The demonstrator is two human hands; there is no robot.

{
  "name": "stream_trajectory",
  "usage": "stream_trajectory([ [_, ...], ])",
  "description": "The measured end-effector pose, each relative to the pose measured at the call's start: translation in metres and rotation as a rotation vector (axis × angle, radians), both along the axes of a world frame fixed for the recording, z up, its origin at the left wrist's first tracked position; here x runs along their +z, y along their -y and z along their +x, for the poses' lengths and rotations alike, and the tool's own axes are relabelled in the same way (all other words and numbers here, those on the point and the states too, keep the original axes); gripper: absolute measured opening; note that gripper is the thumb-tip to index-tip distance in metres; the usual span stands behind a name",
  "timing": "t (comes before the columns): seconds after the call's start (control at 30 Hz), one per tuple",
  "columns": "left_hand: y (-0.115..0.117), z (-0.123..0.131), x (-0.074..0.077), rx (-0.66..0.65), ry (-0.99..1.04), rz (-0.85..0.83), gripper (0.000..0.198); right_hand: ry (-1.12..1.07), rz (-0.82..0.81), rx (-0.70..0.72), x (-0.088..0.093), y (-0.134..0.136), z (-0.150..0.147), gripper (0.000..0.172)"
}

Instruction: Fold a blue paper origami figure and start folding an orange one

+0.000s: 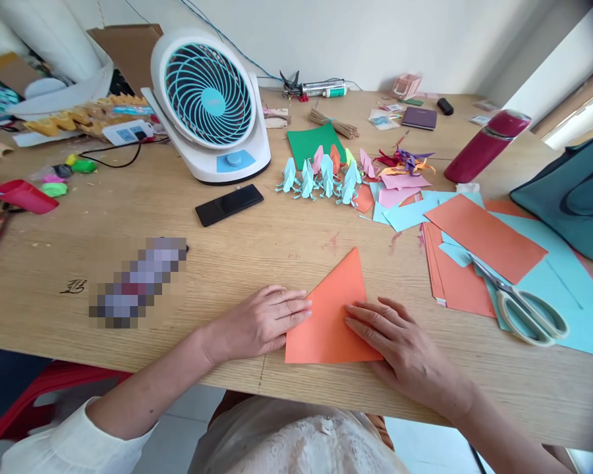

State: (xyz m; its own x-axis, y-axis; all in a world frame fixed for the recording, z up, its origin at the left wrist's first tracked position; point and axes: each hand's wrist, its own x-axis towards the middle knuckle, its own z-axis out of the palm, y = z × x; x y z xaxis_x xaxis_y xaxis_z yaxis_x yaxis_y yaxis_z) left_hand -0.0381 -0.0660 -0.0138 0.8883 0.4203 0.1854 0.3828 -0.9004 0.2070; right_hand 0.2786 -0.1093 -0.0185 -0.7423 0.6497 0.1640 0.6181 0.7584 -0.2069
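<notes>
An orange paper [335,299], folded into a triangle, lies flat near the front edge of the wooden table [237,257]. My left hand [261,322] rests flat at its left edge, fingers stretched out and touching the paper. On the paper's lower right part my right hand [400,345] presses down with fingers extended. Neither hand grips anything.
Scissors [524,306] lie on blue and orange sheets [479,243] at the right. Folded paper figures [321,178] stand behind, beside a green sheet [312,141]. A white desk fan [210,105], a black phone [228,204], a red bottle [487,146] and a teal bag [573,191] surround the middle.
</notes>
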Motion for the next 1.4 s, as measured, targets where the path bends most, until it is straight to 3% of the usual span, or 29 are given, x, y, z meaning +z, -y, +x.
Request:
stream_trajectory([
  [0.13, 0.011, -0.004, 0.0, 0.0, 0.097, 0.057, 0.03, -0.014, 0.0, -0.023, 0.0, 0.01, 0.001, 0.054],
  [0.47, 0.028, 0.004, -0.002, 0.162, 0.194, 0.059, 0.026, -0.102, -0.007, -0.027, -0.004, 0.013, 0.004, 0.044],
  [0.7, 0.025, 0.016, 0.007, 0.259, 0.243, -0.198, 0.013, -0.195, -0.12, -0.078, 0.0, 0.004, 0.005, 0.037],
  [0.87, 0.019, 0.027, 0.02, 0.475, 0.177, -0.273, 0.017, -0.302, -0.235, -0.213, 0.009, -0.009, -0.001, 0.018],
  [1.07, 0.003, 0.037, 0.034, 0.683, -0.014, -0.429, 0.021, -0.318, -0.382, -0.445, 0.014, -0.025, -0.006, 0.027],
  [1.17, -0.007, 0.041, 0.037, 0.677, -0.065, -0.486, 0.016, -0.352, -0.454, -0.502, 0.012, -0.031, -0.007, 0.015],
  [1.3, -0.016, 0.046, 0.036, 0.645, -0.116, -0.487, 0.012, -0.339, -0.409, -0.53, 0.006, -0.033, -0.009, 0.037],
  [1.4, -0.018, 0.046, 0.032, 0.615, -0.143, -0.429, 0.008, -0.317, -0.319, -0.495, 0.002, -0.032, -0.011, 0.026],
])
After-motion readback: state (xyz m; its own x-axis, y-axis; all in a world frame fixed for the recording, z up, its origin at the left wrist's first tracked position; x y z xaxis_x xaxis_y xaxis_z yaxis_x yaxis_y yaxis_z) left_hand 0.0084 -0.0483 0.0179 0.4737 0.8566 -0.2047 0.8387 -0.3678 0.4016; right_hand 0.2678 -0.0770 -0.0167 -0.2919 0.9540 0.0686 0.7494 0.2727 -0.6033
